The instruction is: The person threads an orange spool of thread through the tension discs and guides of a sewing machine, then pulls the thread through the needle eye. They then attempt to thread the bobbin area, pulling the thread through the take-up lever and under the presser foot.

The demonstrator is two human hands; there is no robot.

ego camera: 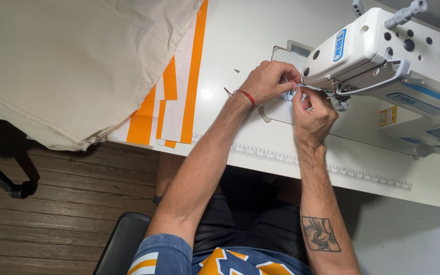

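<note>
Fingers of both hands were pinched close together right at the needle area of the white sewing machine (383, 56). The left hand (267, 81), with a red string bracelet (245, 95) at its wrist, and the right hand (312, 118) met fingertip to fingertip beneath the machine head; whatever they nipped was too small to tell. Both worked over a white table (240, 35) with a ruler strip (332, 170) along its near edge. Orange-and-white striped fabric (179, 97) and cream cloth (62, 61) lay well apart to the left, above a dark wooden floor (62, 219).
</note>
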